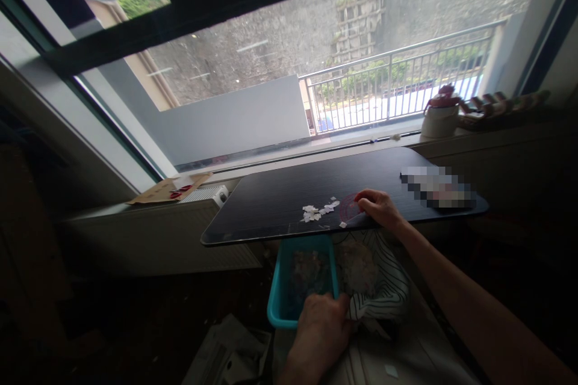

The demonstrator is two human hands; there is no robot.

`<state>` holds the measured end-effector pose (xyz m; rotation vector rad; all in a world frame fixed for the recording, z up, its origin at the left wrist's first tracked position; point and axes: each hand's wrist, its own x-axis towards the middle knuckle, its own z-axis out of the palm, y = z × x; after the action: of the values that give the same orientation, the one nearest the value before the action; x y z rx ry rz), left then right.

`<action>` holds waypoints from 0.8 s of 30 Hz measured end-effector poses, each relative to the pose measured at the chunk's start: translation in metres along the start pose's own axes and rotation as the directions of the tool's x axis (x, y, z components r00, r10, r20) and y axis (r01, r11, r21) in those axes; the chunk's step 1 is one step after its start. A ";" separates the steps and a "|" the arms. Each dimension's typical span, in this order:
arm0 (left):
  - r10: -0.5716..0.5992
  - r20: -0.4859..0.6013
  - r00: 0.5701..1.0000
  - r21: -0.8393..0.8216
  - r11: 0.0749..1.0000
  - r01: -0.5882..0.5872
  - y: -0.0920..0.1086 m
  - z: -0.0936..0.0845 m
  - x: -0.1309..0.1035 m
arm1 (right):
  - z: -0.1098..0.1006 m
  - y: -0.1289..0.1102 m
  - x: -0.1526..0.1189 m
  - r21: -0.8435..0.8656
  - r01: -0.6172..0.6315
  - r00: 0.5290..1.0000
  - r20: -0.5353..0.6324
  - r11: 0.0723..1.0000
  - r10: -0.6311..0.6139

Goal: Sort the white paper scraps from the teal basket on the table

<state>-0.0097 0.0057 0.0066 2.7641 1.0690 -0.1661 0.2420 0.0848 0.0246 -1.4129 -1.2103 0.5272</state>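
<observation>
My right hand (380, 207) is over the dark tabletop, its thumb and fingers closed on the edge of a thin, see-through round piece with red lines (347, 208). Left of it lies a loose heap of small white paper scraps (312, 213), with one scrap (343, 225) near the table's front edge. Below the table, my left hand (321, 326) is curled at the near rim of a teal plastic bin (276, 298). Its fingertips are hidden. Crumpled clear or pale bits (309, 267) lie inside the bin. A striped cloth or bag (391, 280) touches the left hand's right side.
The black table (271, 192) stands against a wide window. A pixelated item (438, 186) lies at its right end. On the sill are a white pot (439, 121) and a row of small items (501, 109). A brown envelope (169, 189) rests above the radiator; papers (230, 349) lie on the floor.
</observation>
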 end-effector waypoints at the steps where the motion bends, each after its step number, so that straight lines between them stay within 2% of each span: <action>1: 0.001 -0.001 1.000 0.001 1.000 -0.001 0.000 0.000 0.000 | 0.000 -0.001 0.000 0.009 0.003 1.000 0.000 1.000 -0.003; 8: -0.003 -0.004 1.000 0.001 1.000 0.003 -0.001 0.002 0.000 | 0.001 -0.004 -0.002 0.055 0.001 0.999 0.033 0.998 -0.003; 15: 0.008 -0.020 1.000 0.003 1.000 -0.008 -0.001 0.001 0.000 | 0.000 -0.002 -0.001 0.063 -0.021 1.000 0.000 0.998 0.021; 20: 0.011 -0.004 1.000 0.015 1.000 -0.011 -0.001 0.001 0.000 | -0.001 -0.002 -0.001 0.068 -0.026 0.999 0.021 0.997 0.025; 24: 0.005 0.010 1.000 0.020 1.000 -0.006 -0.001 0.001 0.000 | -0.001 0.000 0.002 0.069 -0.012 0.997 -0.073 0.998 0.017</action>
<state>-0.0101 0.0062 0.0050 2.7806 1.0630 -0.1911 0.2439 0.0858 0.0257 -1.3727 -1.1140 0.5176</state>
